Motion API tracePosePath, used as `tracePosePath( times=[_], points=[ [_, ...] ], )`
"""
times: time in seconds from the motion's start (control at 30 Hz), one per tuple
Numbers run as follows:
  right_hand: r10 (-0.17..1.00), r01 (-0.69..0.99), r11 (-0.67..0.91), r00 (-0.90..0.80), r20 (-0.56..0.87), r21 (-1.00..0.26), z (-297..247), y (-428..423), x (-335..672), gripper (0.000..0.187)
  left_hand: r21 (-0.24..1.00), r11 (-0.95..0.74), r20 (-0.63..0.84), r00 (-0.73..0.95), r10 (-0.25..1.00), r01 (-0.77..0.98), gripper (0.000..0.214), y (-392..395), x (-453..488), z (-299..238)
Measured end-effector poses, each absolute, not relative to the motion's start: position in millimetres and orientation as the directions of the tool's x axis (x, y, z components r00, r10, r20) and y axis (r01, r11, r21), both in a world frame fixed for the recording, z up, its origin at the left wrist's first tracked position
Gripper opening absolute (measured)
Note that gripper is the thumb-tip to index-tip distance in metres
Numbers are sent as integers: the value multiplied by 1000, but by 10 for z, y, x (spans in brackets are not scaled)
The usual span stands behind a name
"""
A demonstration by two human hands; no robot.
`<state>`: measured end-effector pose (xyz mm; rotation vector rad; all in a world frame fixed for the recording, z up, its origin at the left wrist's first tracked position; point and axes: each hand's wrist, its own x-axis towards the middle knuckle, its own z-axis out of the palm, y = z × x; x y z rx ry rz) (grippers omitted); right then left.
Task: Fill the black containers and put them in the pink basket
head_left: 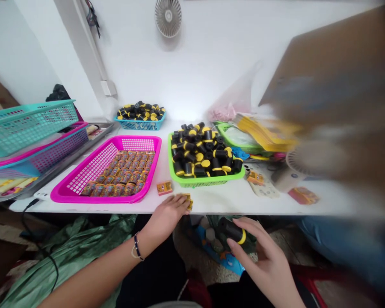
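In my right hand [263, 252] is a small black canister [231, 230] with a yellow lid, pinched between thumb and fingers in front of the table edge. It lies tilted on its side, and no label shows on it. My left hand [170, 209] is at the table's front edge, its fingers closed over a small yellow printed label [189, 202]; the thumb is hidden. Just beyond it lies a stack of orange printed labels [164, 187]. A green basket [199, 183] heaped with black canisters stands past my hands. Left of it, a pink basket [59, 193] holds rows of labelled canisters.
A blue basket [141, 125] of canisters stands at the back. Stacked baskets [32, 128] are at the left. On the right are another label stack [303, 195], a small fan [295, 167], yellow packets [259, 132] and a large blurred brown shape [333, 72].
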<state>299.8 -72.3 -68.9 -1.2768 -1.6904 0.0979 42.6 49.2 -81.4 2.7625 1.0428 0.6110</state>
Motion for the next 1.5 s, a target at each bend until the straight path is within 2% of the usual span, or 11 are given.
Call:
tracePosePath(
  times=[0.3, 0.37, 0.43, 0.53, 0.63, 0.77, 0.87, 1.03, 1.17, 1.3, 1.5],
  points=[
    [829, 525, 432, 90, 553, -733, -581, -787, 2847, 32, 618, -612, 403, 470, 786, 494, 31, 130, 445, -498],
    [835, 434, 443, 120, 538, -785, -508, -796, 2798, 33, 812, -478, 336, 403, 851, 333, 31, 38, 532, -391],
    [839, 364, 453, 133, 527, -814, -434, -814, 2753, 35, 980, -197, 171, 402, 899, 23, 35, -50, 632, -301],
    [861, 296, 439, 132, 491, -848, -336, -867, 2702, 37, 924, 229, -42, 514, 857, -307, 30, -162, 745, -238],
    [882, 249, 416, 125, 455, -875, -263, -927, 2683, 38, 849, 331, -60, 548, 834, -411, 28, -222, 795, -250],
    [881, 210, 424, 128, 455, -881, -194, -964, 2691, 38, 838, 255, 22, 496, 868, -483, 27, -209, 824, -287],
    [884, 180, 422, 137, 448, -888, -150, -962, 2687, 39, 849, 200, 69, 479, 875, -489, 23, -175, 844, -300],
    [894, 73, 416, 152, 422, -907, -74, -963, 2636, 43, 874, 135, 115, 469, 875, -466, 30, -176, 829, -317],
    [882, 31, 423, 213, 420, -906, -28, -946, 2612, 39, 943, -126, 253, 415, 874, -310, 39, -210, 756, -364],
    [868, 61, 425, 255, 426, -903, 3, -908, 2618, 35, 903, -404, 426, 413, 805, -144, 59, -218, 696, -423],
    [897, 40, 392, 205, 391, -919, 43, -877, 2588, 32, 856, -504, 496, 453, 741, -114, 75, -219, 687, -434]
  ],
)
